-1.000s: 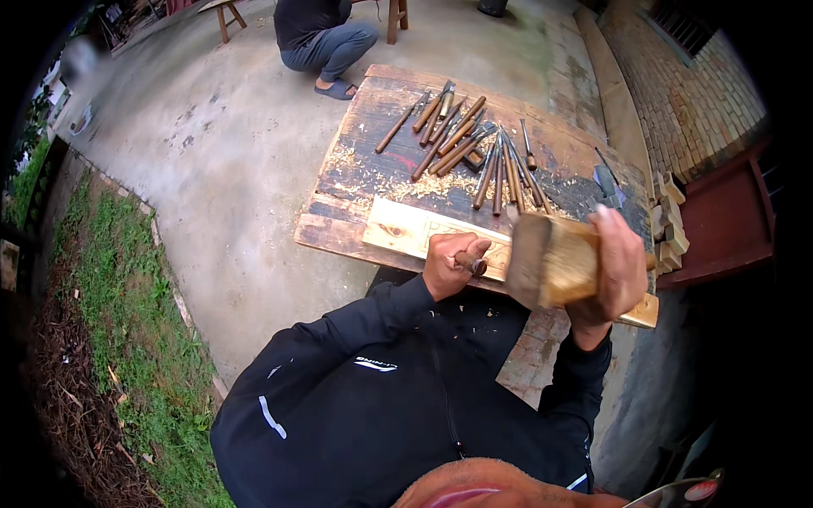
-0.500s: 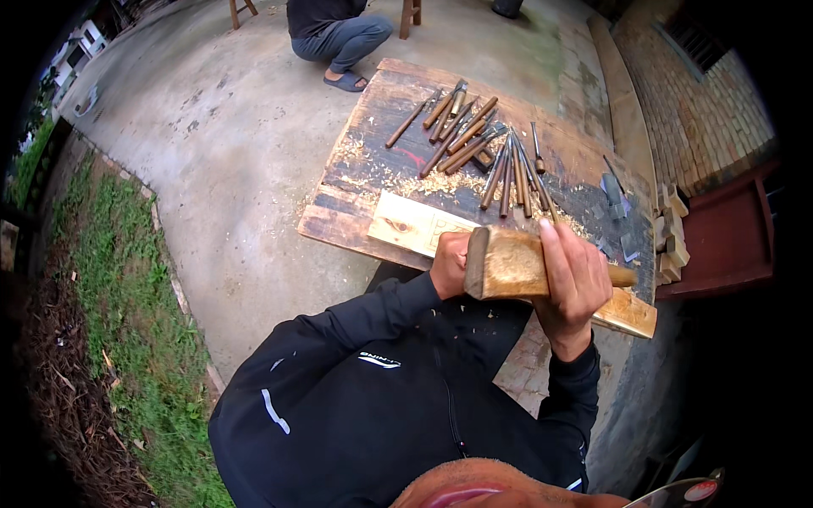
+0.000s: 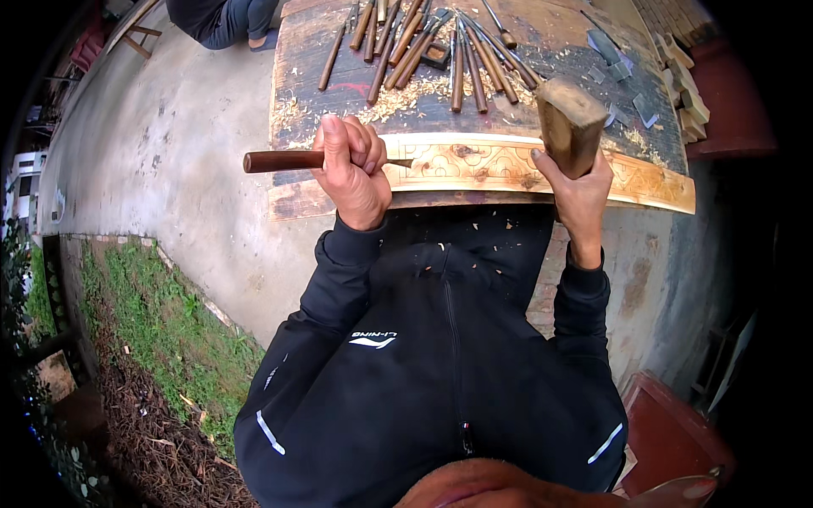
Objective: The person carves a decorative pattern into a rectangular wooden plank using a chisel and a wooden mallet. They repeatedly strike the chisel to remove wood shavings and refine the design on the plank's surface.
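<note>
My left hand (image 3: 351, 173) is closed on a chisel (image 3: 279, 161), held sideways above the near edge of the bench, handle to the left and blade pointing right over a pale board (image 3: 474, 169) with scrolled outlines and carving. My right hand (image 3: 576, 199) grips a squarish wooden mallet (image 3: 571, 118) above the board's right part. Several wood-handled chisels and gouges (image 3: 474, 72) lie fanned out behind the board among shavings (image 3: 406, 102).
The worn wooden bench (image 3: 301, 25) carries grey flat pieces (image 3: 644, 110) at the right. Wooden blocks (image 3: 690, 110) are stacked beside it. Another person (image 3: 220, 17) crouches at the back left, near a wooden stool (image 3: 140, 38). Grass (image 3: 152, 305) borders the concrete at left.
The view has shifted, putting the bench higher in the picture. My left hand has turned the chisel sideways and moved left along the board; the mallet has moved away from it, to the right.
</note>
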`<state>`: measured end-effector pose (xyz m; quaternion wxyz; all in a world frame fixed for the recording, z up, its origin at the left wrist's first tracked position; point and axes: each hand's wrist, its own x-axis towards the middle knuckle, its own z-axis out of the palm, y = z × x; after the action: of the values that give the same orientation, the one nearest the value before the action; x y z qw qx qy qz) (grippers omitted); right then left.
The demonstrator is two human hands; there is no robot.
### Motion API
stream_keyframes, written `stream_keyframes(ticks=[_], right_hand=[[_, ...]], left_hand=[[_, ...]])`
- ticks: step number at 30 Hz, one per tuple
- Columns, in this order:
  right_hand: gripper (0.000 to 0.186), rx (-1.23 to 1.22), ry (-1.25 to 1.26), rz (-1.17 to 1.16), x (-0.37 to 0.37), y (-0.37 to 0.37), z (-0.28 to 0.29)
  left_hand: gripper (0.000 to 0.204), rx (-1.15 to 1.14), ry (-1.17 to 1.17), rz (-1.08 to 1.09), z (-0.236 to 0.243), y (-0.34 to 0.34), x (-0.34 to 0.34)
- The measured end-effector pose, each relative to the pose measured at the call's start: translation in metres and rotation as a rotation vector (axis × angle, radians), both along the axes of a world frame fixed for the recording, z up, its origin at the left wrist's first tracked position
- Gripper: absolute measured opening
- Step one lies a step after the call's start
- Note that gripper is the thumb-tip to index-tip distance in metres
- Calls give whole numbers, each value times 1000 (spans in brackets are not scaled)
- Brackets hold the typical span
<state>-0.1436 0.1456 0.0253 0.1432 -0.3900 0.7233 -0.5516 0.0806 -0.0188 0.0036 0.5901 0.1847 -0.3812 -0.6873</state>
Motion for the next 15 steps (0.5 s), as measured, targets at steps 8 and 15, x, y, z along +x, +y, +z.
stream_keyframes(ticks=[8,15], right_hand=[[45,195,-172,23,-17,-14,-63],[50,246,-174,48,-17,-17,-62]], left_hand=[[53,27,39,-186,-10,-11,-13],[53,38,9,-293,-19,-15,-18]])
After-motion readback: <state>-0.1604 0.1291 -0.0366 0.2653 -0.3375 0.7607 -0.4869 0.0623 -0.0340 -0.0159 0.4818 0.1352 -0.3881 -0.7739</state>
